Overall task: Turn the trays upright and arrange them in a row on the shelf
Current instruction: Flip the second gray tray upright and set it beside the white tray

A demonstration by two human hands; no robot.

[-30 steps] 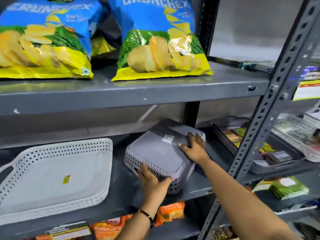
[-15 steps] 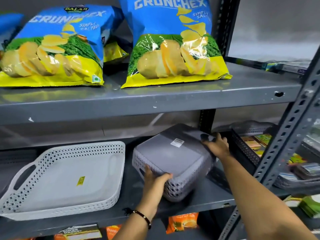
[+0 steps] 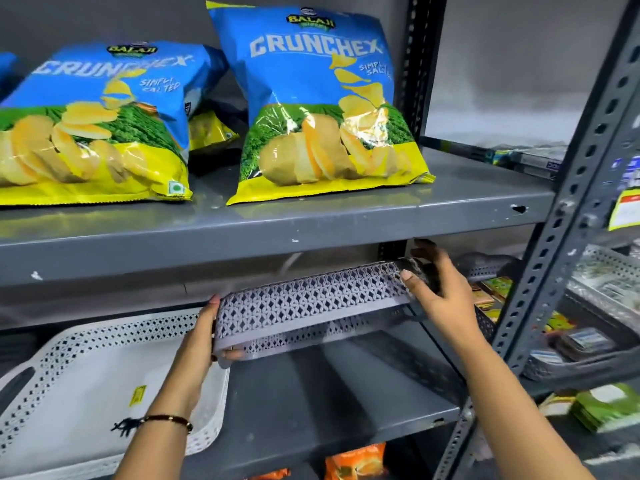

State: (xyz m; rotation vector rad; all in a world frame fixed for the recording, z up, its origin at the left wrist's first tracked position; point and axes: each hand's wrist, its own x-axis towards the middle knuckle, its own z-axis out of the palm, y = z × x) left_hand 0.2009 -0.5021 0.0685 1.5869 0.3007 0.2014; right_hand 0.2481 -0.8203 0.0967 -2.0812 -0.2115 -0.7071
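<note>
A grey perforated tray [image 3: 311, 299] hangs in the air above the middle shelf [image 3: 329, 393], tilted with its long side wall facing me. My left hand [image 3: 204, 337] grips its left end and my right hand [image 3: 436, 289] grips its right end, just under the upper shelf. A white perforated tray [image 3: 86, 386] sits upright on the left part of the same shelf, with a yellow sticker inside. My left forearm crosses the white tray's right edge.
Two large blue and yellow chip bags [image 3: 322, 109] stand on the upper shelf [image 3: 277, 230]. A slotted metal upright [image 3: 568, 188] rises at the right. Behind it, dark trays of packets [image 3: 585, 344] fill the neighbouring rack. Orange packets [image 3: 356, 462] lie on the shelf below.
The grey tray lay upside down on the shelf under both hands. Both hands have lifted it off the shelf and tipped it, so its side wall now faces me.
</note>
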